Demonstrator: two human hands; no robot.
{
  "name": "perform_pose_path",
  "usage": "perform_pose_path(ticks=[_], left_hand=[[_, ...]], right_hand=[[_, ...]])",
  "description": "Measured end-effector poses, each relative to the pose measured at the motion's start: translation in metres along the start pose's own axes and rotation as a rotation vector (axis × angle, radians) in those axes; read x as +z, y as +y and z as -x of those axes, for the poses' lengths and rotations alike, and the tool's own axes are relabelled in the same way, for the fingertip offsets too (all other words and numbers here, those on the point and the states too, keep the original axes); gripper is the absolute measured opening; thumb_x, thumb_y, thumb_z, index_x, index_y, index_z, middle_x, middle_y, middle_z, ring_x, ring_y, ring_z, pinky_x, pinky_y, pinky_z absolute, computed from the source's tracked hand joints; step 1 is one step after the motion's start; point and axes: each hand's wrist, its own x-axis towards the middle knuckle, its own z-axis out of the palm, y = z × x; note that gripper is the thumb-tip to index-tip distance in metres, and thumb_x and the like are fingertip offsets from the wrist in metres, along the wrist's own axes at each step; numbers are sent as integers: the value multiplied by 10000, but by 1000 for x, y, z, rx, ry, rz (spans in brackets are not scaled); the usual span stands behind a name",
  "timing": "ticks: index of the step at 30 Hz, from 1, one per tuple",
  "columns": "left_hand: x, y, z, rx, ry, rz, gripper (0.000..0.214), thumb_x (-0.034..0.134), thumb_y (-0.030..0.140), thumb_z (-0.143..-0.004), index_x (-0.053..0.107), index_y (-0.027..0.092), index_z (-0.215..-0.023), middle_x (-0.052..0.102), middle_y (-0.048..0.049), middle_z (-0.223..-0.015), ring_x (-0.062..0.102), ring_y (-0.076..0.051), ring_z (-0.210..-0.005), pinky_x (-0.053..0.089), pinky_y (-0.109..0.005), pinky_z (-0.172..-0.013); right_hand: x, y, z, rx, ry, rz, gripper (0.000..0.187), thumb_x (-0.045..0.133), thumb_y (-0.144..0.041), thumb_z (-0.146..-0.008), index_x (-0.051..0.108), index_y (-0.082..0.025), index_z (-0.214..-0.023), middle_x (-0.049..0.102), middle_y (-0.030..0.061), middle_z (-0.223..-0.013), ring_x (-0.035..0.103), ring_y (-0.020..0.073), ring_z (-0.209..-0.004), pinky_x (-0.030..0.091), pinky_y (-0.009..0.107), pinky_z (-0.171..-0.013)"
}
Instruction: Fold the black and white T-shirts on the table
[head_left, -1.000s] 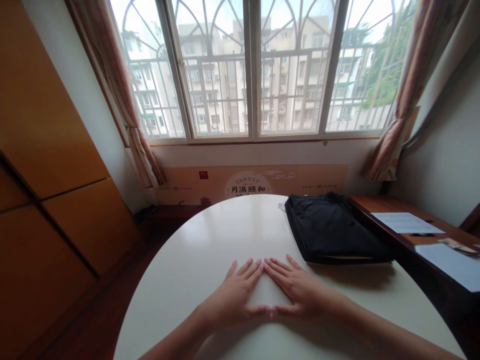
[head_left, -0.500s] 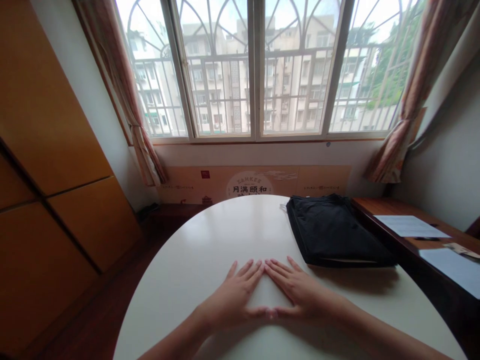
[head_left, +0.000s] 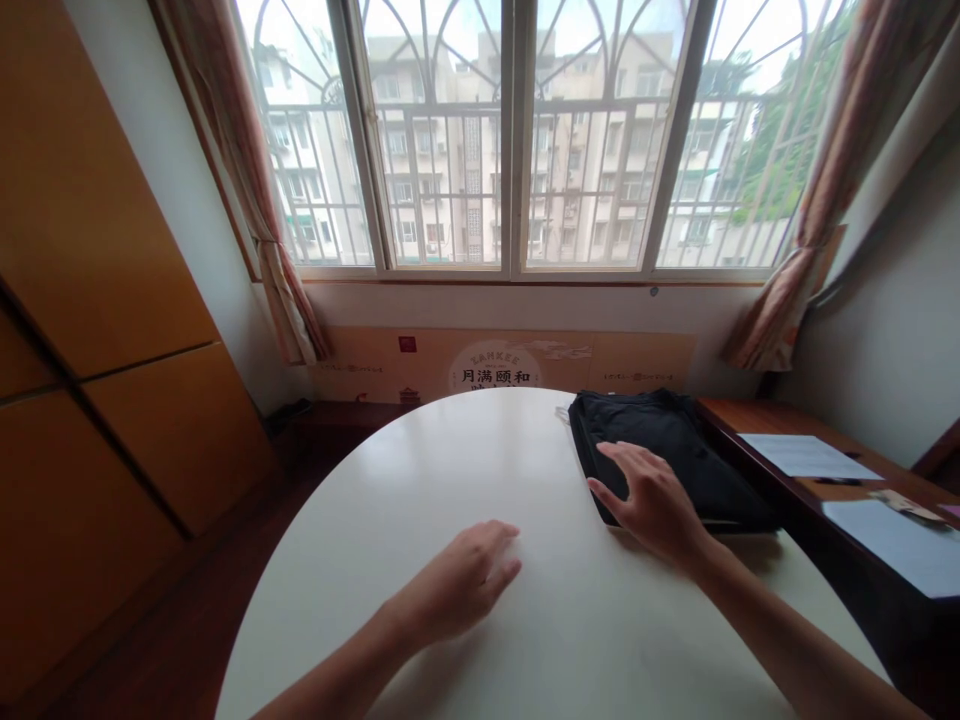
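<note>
On the right side of the white round table (head_left: 360, 560) lies a folded black cloth item (head_left: 697, 470), perhaps a garment; its exact kind I cannot tell. My right hand (head_left: 649, 500) is over its near left part, thumb and fingers apart and holding nothing. Whether the fingers touch the cloth I cannot tell. My left hand (head_left: 469, 580) is above the middle of the table, its fingers loosely curved, thumb apart from them, and nothing in it.
A brown wooden side table (head_left: 780, 425) to the right bears sheets of paper (head_left: 810, 456) and a dark pen (head_left: 838, 481). Ahead, a printed panel (head_left: 360, 365) leans below the barred window (head_left: 517, 150). A wooden cabinet (head_left: 97, 330) stands at left.
My hands, earlier flat on the table with thumbs and fingertips meeting, have come apart. The right has moved forward and right over the black cloth; the left has lifted and its fingers have curved.
</note>
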Motion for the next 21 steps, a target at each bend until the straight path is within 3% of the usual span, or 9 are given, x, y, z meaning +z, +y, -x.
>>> perform_pose_path(ticks=[3,6,8,11,14,18,19,21], left_hand=[[-3,1,0,48,14,6,365,435,383,-1062,657,168,-1256,711,-134,-1249,662,-265,-1166,507,-419,-1077],[-3,1,0,48,36,14,320,441,374,-1056,665,180,-1177,721,-118,-1176,670,-259,-1106,520,-410,-1032],[-3,2,0,25,53,38,299,456,371,-1047,667,187,-1151,727,-109,-1163,677,-258,-1103,523,-406,-1026],[-1,6,0,-22,89,86,284,484,379,-1033,673,199,-1144,741,-99,-1151,690,-262,-1100,532,-413,-1013],[4,8,0,-57,118,170,314,506,378,-1020,647,193,-1231,734,-116,-1195,699,-260,-1107,542,-426,-1015],[10,4,-3,57,158,190,669,709,348,-871,498,199,-1488,608,-166,-1464,610,-324,-1309,506,-472,-1102],[11,3,-3,125,153,161,674,751,341,-832,539,226,-1462,596,-150,-1486,576,-345,-1348,475,-488,-1140],[11,1,-4,246,132,118,483,783,327,-801,681,264,-1269,642,-107,-1431,558,-362,-1351,423,-495,-1186]], right_hand=[[2,20,-2,167,-116,334,445,699,-425,-956,701,-78,-1235,739,228,-1153,685,405,-1122,521,519,-928],[9,26,-2,204,-248,393,193,590,-255,-996,727,-132,-1055,762,168,-999,727,346,-971,503,441,-847],[12,26,-4,208,-213,317,186,526,-176,-990,710,-151,-1008,771,143,-971,736,310,-912,491,410,-839],[9,18,-7,167,-4,76,194,495,-190,-982,684,-156,-1014,769,139,-988,729,296,-911,503,391,-848],[-6,-15,-4,28,136,-243,172,516,-259,-996,665,-176,-1021,743,108,-953,709,258,-857,536,343,-782],[-36,-87,17,-255,43,-613,117,524,-218,-1022,639,-208,-1004,664,31,-832,664,171,-719,534,243,-661],[-43,-102,24,-318,13,-687,111,529,-192,-1016,638,-214,-1017,665,25,-830,661,158,-704,539,226,-657],[-55,-122,34,-421,-48,-763,149,546,-150,-1004,652,-219,-1084,708,41,-886,700,158,-752,567,215,-710]])
